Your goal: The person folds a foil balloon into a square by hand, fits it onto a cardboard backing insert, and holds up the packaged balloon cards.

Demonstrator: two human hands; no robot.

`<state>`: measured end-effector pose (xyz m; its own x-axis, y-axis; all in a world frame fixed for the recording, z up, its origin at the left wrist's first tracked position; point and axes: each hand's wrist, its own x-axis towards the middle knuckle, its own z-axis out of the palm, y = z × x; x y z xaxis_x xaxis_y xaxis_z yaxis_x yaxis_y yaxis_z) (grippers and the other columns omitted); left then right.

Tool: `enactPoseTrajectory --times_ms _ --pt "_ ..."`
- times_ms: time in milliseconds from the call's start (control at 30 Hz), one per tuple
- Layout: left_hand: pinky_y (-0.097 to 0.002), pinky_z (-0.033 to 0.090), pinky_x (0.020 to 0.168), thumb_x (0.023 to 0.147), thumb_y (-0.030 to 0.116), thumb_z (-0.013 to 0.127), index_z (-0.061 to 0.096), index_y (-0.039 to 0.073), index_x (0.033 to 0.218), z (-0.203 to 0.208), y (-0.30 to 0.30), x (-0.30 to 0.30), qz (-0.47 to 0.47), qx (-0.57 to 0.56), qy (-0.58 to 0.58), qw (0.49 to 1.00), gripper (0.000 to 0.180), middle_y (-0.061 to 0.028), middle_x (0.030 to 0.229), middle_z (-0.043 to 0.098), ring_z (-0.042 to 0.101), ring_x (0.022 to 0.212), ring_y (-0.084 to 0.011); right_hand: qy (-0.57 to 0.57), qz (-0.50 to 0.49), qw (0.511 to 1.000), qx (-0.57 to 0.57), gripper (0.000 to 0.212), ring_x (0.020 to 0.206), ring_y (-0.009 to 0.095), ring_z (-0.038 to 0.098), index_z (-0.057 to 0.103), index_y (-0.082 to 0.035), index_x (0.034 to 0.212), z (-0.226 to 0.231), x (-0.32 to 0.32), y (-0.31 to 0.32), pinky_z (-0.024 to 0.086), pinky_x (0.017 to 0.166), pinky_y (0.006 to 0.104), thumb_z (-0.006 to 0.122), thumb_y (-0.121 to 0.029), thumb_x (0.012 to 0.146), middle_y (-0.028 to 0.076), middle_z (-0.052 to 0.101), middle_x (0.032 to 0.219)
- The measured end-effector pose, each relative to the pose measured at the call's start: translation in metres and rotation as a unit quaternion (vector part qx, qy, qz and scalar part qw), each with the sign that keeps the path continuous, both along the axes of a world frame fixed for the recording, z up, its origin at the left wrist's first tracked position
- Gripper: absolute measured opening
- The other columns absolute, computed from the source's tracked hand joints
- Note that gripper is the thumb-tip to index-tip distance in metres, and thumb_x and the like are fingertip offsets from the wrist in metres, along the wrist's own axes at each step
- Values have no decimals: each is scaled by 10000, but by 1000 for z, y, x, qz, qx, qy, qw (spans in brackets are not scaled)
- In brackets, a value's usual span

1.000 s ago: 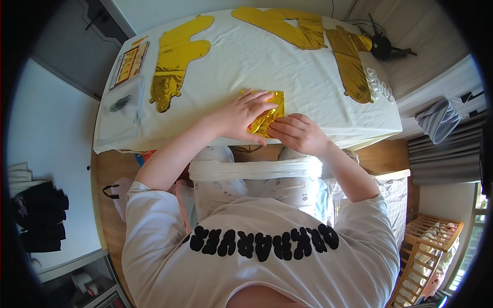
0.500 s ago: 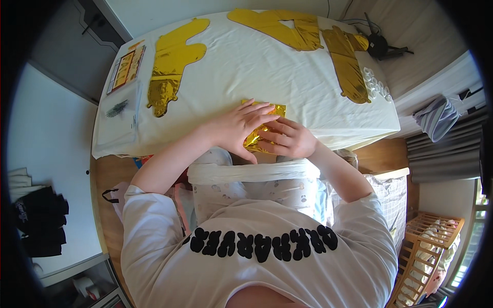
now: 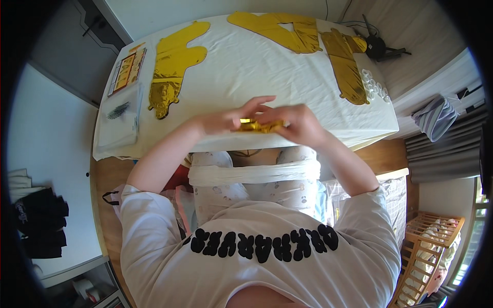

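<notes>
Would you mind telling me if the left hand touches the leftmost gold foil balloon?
Apart: the head view shows white tablecloth plainly between the left hand and the leftmost gold foil balloon.

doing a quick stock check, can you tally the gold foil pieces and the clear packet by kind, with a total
Flat gold foil shapes on the table: 3
Gold foil piece between the left hand and right hand: 1
Clear packet on the table: 1
Total: 5
</notes>
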<state>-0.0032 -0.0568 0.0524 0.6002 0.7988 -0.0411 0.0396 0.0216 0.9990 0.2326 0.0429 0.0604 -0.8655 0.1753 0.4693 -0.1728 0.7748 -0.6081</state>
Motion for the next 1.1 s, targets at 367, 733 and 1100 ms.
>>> enactPoseTrajectory --times_ms 367,733,1100 --pt "-426 422 1158 904 319 762 433 59 1469 -8 25 -37 38 -198 -225 953 703 -101 1456 543 529 1348 -249 -136 -84 838 -522 209 902 178 689 656 32 1136 -6 -58 76 566 819 301 676 -89 966 102 701 996" --pt "-395 451 1108 993 191 628 352 -3 1503 -26 38 -41 291 -31 125 948 611 -164 1478 509 553 1329 -280 -123 -151 772 -606 326 974 211 708 611 28 1237 -25 -69 79 596 865 353 691 -103 950 122 696 1107" --pt "-506 129 1271 949 679 523 102 34 1628 -39 38 -37 143 332 517 776 1027 -207 1691 126 125 1575 -331 -206 -208 821 -490 279 827 180 713 661 30 1112 -22 -78 79 598 682 293 718 -134 893 120 719 983"
